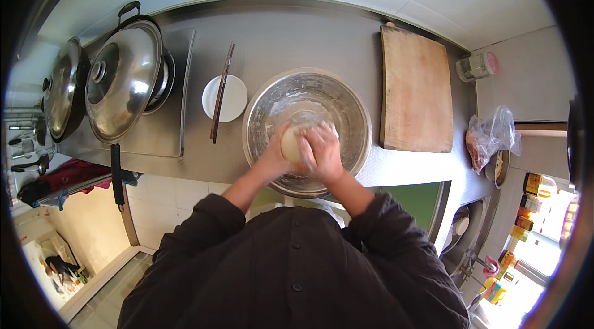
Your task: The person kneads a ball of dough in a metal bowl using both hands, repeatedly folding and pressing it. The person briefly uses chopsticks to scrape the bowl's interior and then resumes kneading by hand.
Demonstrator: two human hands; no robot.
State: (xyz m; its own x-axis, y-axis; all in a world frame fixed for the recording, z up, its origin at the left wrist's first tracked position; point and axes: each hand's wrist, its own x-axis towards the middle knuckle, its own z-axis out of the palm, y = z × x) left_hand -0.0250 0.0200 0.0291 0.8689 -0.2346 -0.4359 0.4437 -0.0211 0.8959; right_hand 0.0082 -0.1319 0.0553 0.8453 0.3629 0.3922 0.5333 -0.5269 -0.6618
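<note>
A pale, rounded lump of dough is between my two hands, over a large steel mixing bowl whose inside wall carries white floury smears. My left hand cups the dough from the left side, its fingers curved round it. My right hand presses on the dough from the right with bent fingers, slightly smeared by motion. Left of the bowl stands a small white bowl, with a pair of dark chopsticks lying across it.
A wooden cutting board lies right of the bowl. Beyond it are a glass jar and a plastic bag near the sink. Two lidded pans stand at left, one handle jutting past the counter edge.
</note>
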